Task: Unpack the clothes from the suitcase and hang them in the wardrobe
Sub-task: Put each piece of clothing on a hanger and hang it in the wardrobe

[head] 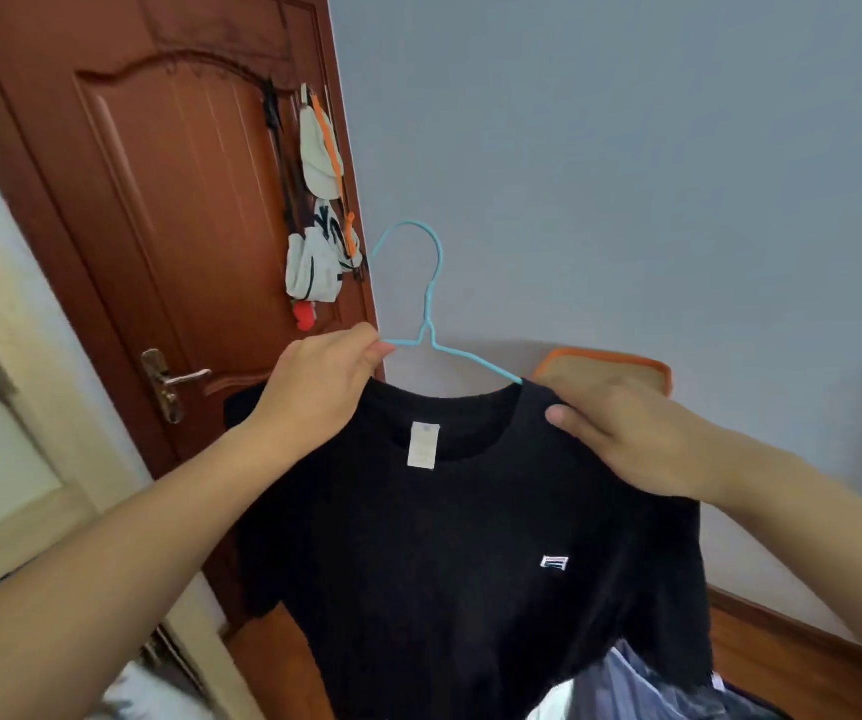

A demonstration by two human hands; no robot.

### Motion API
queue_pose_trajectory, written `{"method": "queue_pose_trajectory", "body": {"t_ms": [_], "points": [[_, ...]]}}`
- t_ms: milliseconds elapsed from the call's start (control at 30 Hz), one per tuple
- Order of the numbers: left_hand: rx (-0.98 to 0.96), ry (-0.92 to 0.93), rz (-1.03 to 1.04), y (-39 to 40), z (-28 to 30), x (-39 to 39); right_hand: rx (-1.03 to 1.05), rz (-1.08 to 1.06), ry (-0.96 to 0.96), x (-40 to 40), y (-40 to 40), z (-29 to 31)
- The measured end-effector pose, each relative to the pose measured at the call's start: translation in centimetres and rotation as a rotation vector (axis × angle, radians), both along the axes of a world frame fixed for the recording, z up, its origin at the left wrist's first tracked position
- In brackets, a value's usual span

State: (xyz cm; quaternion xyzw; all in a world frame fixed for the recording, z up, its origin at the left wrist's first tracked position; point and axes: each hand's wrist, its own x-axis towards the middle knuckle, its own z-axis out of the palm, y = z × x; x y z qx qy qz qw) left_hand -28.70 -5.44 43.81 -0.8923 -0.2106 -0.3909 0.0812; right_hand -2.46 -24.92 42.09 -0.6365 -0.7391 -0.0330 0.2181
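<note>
My left hand point(322, 379) pinches the light-blue wire hanger point(431, 309) at its left shoulder wire, thumb & fingertips curled tight on it just beside the twisted neck. Hook stands up, opening toward the left, in front of the grey-blue wall point(626, 148). My right hand point(621, 439) grips the black T-shirt point(444, 563) at its right shoulder, fingers curled over the fabric, thumb on the near side by the collar. Can't tell whether the hanger arm is inside that grip too; the wire goes into the neck opening right there & is hidden.

Shirt hangs in front of me, held up between both hands, chest-high w/ collar on top. White label point(422, 445) shows inside the neck, small white logo patch point(554, 562) on the chest. Left sleeve droops past my forearm.

Behind, at left: reddish-brown wooden door point(169, 210) w/ metal lever handle point(171, 381); white caps & bags point(319, 200) hang on it w/ orange straps. An orange-edged thing point(610, 368) sits behind my right hand, can't tell what. Pale cabinet edge point(13, 397) at far left. Bluish bundled stuff point(642, 683) at bottom right, too blurred to name. Wood floor point(771, 662) below.
</note>
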Motion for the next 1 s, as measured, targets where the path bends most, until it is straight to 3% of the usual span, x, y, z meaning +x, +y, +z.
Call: {"method": "queue_pose_trajectory", "body": {"t_ms": [100, 267, 400, 567, 667, 767, 1000], "points": [[0.114, 0.021, 0.166, 0.3, 1.4, -3.3, 0.002, 0.109, 0.076, -2.2, 2.4, 1.7], [0.045, -0.040, 0.546, 3.2, 4.5, -12.4, -0.251, 0.429, 0.327, -6.0, 6.3, 5.1], [-0.013, -0.117, 0.652, 5.0, 8.3, -18.8, -0.241, 0.585, 0.374, -11.8, 9.3, 8.9], [-0.085, -0.230, 0.658, 5.6, 13.2, -26.3, -0.409, 0.760, 0.500, -18.2, 11.3, 13.6], [-0.100, -0.296, 0.662, 5.9, 14.8, -31.8, -0.625, 0.968, 0.654, -23.4, 12.2, 15.9], [-0.096, -0.312, 0.727, 6.7, 16.3, -37.4, -0.512, 0.922, 0.671, -30.1, 13.9, 17.3], [-0.143, -0.138, 0.943, 8.5, 23.0, -50.8, -0.299, 0.707, 0.906, -44.5, 16.7, 22.0]]}}
